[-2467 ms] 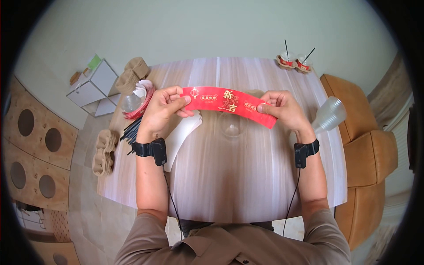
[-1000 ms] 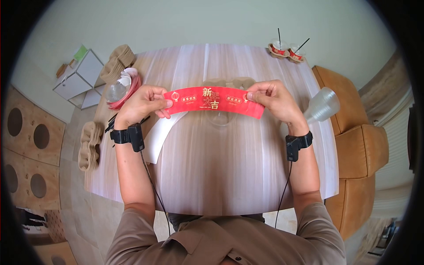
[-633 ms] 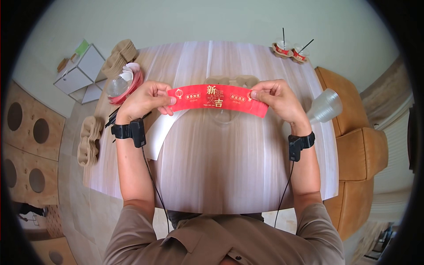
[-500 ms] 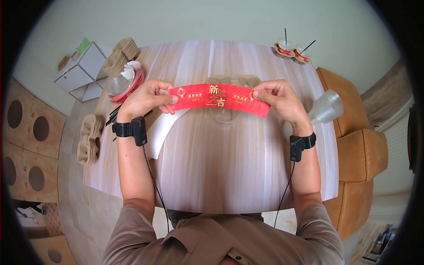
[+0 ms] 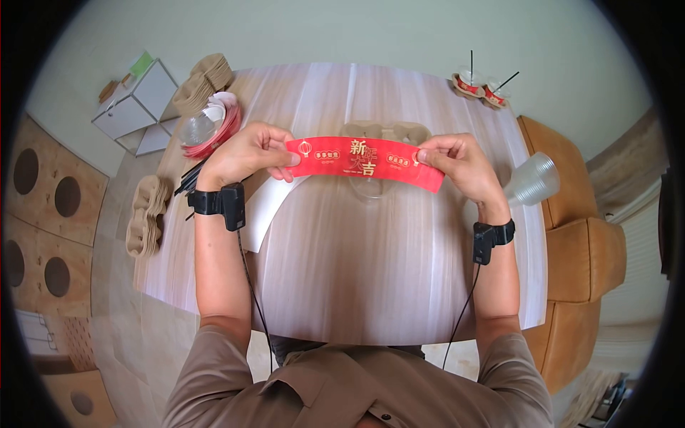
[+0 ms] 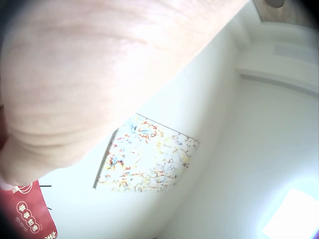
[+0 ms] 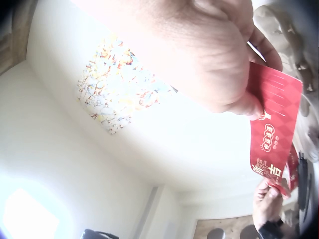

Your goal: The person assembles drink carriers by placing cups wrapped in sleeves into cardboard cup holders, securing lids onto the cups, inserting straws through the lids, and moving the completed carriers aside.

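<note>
Your left hand (image 5: 255,155) and right hand (image 5: 465,168) pinch the 2 ends of the red paper strip (image 5: 335,160). Its long axis runs left to right, partly hiding the clear cup (image 5: 367,188); neither hand looks clearly nearer that cup.

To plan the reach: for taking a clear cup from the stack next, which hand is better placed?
Probably the right hand: the cup stack is beside its wrist; the left hand is farther. Both hands pinch the red strip, so the right must first let go.
</note>
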`<state>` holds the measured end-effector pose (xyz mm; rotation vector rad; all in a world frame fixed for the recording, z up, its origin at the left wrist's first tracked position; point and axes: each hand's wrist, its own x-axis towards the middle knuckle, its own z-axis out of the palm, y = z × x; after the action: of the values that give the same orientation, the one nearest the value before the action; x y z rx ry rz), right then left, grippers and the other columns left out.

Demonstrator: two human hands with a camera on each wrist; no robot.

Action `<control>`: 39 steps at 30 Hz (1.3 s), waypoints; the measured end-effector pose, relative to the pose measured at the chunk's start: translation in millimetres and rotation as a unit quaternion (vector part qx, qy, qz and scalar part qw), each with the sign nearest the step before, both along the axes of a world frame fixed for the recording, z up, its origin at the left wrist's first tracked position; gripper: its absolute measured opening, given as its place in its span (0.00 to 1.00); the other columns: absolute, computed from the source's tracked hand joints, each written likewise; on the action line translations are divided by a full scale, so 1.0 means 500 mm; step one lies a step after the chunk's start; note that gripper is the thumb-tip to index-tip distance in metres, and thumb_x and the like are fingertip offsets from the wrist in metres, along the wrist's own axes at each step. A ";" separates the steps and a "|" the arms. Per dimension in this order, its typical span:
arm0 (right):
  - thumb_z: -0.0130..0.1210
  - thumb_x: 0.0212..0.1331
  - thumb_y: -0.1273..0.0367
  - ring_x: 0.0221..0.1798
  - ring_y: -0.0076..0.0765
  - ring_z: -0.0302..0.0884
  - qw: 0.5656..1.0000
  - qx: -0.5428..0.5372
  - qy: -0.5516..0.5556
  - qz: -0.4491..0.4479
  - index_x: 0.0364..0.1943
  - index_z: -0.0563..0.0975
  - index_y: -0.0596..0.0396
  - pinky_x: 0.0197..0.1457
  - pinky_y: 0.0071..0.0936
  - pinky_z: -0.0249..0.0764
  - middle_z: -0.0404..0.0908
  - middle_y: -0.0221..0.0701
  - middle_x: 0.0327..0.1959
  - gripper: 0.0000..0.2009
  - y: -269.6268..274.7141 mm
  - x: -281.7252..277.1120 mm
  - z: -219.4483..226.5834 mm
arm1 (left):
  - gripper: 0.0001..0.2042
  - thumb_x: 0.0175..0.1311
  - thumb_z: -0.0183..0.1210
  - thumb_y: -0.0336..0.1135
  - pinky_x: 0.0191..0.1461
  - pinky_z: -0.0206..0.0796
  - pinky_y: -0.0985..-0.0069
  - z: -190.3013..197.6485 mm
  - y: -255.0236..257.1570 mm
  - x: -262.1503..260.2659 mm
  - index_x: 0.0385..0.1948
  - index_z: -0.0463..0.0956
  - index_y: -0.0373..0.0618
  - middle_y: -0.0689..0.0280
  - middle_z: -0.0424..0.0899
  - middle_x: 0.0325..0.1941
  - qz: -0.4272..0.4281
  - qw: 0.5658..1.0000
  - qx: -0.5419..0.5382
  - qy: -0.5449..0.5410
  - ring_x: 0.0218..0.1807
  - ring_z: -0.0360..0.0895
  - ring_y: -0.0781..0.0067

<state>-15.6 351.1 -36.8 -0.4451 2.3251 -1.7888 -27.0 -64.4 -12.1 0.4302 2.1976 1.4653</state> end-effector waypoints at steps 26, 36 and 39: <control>0.71 0.63 0.76 0.26 0.23 0.85 0.946 0.305 -0.075 0.077 0.40 0.95 0.61 0.34 0.27 0.78 0.90 0.32 0.25 0.06 0.026 0.075 0.093 | 0.10 0.65 0.71 0.25 0.35 0.75 0.69 0.019 0.135 0.066 0.45 0.95 0.42 0.60 0.88 0.28 -0.127 0.951 -0.254 0.123 0.28 0.82 0.69; 0.68 0.69 0.72 0.21 0.24 0.81 0.970 0.230 -0.060 0.050 0.37 0.91 0.64 0.25 0.25 0.74 0.91 0.32 0.27 0.07 0.009 0.014 -0.022 | 0.07 0.60 0.67 0.23 0.43 0.83 0.61 -0.057 0.164 0.038 0.36 0.94 0.40 0.50 0.92 0.30 -0.039 0.947 -0.311 0.077 0.36 0.93 0.53; 0.73 0.70 0.61 0.21 0.26 0.84 0.970 0.217 -0.099 -0.048 0.33 0.91 0.64 0.28 0.29 0.79 0.89 0.34 0.25 0.16 -0.036 0.024 0.018 | 0.08 0.60 0.67 0.23 0.45 0.83 0.58 -0.060 0.159 0.031 0.36 0.94 0.42 0.49 0.93 0.34 -0.010 0.942 -0.320 0.097 0.38 0.93 0.47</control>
<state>-3.5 333.3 -28.0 -0.0836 2.5237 -1.2314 -11.6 14.9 -42.3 0.3724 2.6465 0.6413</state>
